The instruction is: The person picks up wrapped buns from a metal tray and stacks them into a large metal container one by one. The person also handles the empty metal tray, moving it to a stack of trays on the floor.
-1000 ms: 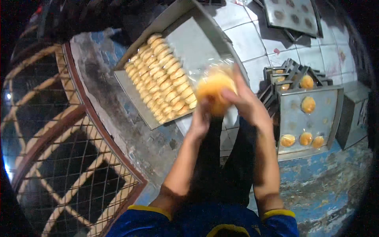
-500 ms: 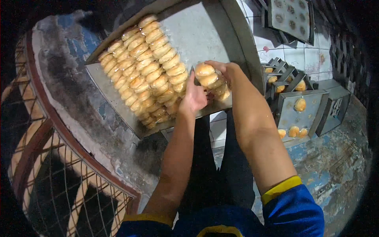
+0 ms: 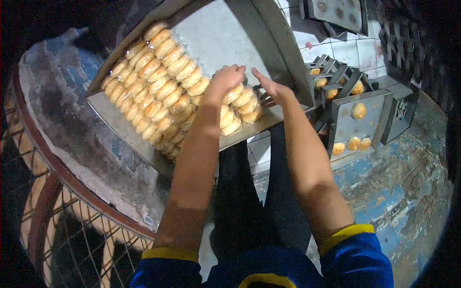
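A large metal tray [image 3: 249, 43] holds rows of golden round buns [image 3: 153, 72] in clear plastic packs, standing close together on its left side. At the near right end of the rows sits a pack of buns [image 3: 246, 102]. My left hand [image 3: 227, 79] lies over the far end of this pack, fingers stretched to the right and not wrapped around it. Just to the pack's right, my right hand [image 3: 274, 91] has thumb and fingers apart, with nothing in its grasp. Its lower fingers are in shadow close to the pack.
On the right, an upright baking pan [image 3: 362, 117] carries several loose buns, with more metal pans [image 3: 336, 72] behind it. An empty moulded pan [image 3: 336, 14] lies at the far right on white tiles. A round, worn table edge [image 3: 72, 158] curves along the left above wire mesh [image 3: 77, 240].
The pack that my right hand held now stands in the tray against the rows, and that hand has let go. My left hand has moved up and left over the buns.
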Demonstrator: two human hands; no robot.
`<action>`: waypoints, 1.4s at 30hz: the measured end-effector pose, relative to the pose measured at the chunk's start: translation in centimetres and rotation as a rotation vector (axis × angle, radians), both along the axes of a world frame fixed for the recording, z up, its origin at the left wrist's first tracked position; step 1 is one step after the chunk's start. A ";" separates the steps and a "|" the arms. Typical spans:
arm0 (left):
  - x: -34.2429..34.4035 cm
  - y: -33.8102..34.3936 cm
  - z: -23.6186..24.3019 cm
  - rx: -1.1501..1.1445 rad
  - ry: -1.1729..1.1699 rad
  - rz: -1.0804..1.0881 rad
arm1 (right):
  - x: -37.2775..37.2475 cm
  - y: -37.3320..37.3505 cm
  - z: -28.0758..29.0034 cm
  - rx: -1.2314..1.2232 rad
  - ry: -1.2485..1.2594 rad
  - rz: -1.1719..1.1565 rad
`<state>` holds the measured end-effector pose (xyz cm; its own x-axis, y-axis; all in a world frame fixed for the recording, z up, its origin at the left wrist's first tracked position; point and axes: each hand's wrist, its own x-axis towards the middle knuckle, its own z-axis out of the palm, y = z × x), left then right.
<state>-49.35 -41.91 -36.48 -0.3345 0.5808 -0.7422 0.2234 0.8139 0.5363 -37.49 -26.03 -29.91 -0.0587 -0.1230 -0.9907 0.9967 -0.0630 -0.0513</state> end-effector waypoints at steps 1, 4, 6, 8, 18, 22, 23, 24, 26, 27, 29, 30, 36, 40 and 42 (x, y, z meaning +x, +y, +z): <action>1.7 2.0 0.3 0.070 0.079 -0.130 | 2.6 1.4 0.0 0.049 0.103 -0.021; 1.8 -1.1 -1.7 0.044 0.106 -0.080 | 3.8 -2.9 1.1 -0.026 0.178 -0.287; -0.1 -5.5 -2.2 0.016 0.183 -0.114 | 1.7 -6.3 2.6 -0.304 0.156 -0.534; 1.6 -0.7 -2.5 0.197 0.127 -0.118 | 6.1 -4.0 -2.0 -0.214 0.213 -0.530; 1.7 -1.0 2.5 0.056 0.060 0.095 | 4.4 -6.2 -1.7 0.139 0.404 -0.237; 2.6 -0.8 3.4 0.033 0.093 0.086 | 4.8 -5.5 -2.3 0.078 0.207 -0.356; 2.9 -0.2 4.0 0.044 0.100 0.069 | 5.3 -5.6 -2.5 0.082 0.204 -0.360; 2.9 -0.6 3.8 0.043 0.110 0.062 | 5.2 -6.1 -2.6 0.217 0.377 -0.250; 2.7 -1.8 2.3 0.198 0.298 -0.084 | 4.3 -6.8 -2.0 0.359 0.556 -0.154; 3.6 -0.3 1.9 0.226 0.283 -0.091 | 5.0 -5.9 -2.0 0.431 0.514 -0.099; 5.4 2.2 1.9 0.119 0.275 -0.053 | 6.5 -4.4 -1.2 0.570 0.414 -0.001; 3.8 0.8 1.2 0.137 0.351 -0.100 | 5.9 -4.4 0.5 0.646 0.575 -0.148; 12.9 10.1 17.5 0.549 0.415 0.424 | 20.8 4.1 14.2 0.982 0.950 -0.485; 25.3 17.4 22.2 0.630 0.160 0.218 | 38.9 7.5 10.2 1.114 0.310 -0.804; 35.6 23.3 21.9 0.527 -0.284 0.249 | 51.5 10.2 5.4 1.335 0.069 -0.883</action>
<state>-13.75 -18.64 -14.61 -0.3388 0.8216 -0.4584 -0.1471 0.4350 0.8883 14.02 -15.82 -24.48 0.3141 0.8832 -0.3482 0.6679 -0.4663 -0.5801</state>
